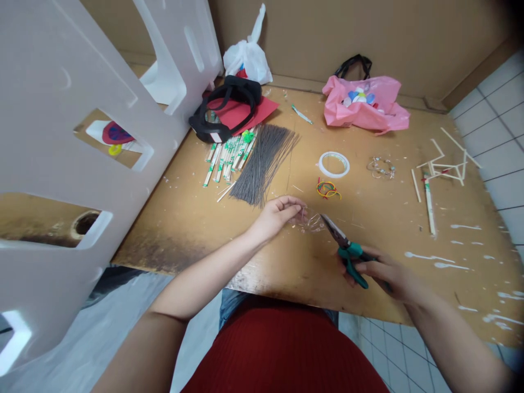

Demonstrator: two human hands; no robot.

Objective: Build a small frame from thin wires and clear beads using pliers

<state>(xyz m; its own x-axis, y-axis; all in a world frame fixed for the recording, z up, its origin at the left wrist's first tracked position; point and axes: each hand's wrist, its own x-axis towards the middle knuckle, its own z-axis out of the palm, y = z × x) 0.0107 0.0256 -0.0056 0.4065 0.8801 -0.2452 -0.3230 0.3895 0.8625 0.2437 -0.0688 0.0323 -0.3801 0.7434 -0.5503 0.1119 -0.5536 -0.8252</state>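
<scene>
My left hand (285, 214) is closed, its thumb and fingers pinched on a thin, clear, loosely looped strand (314, 222) that trails to the right just above or on the table. Whether it is wire or plastic thread is hard to make out. In my right hand (379, 270) is a pair of pliers (344, 245) with teal handles, their dark, long jaws pointing up and left toward the loops. The jaw tips sit close beside the strand; I cannot tell if they touch it. A small coil of red, yellow and green cords (327, 189) lies beyond the strand.
Behind my left hand lie grey wires (264, 164), paper-wrapped chopsticks (224, 158) and a black headset (229, 109). A tape roll (347, 164), a beaded bracelet (381, 167), a pink bag (368, 101) and a stick frame (446, 170) stand farther right. A white plastic panel (164, 136) borders the left.
</scene>
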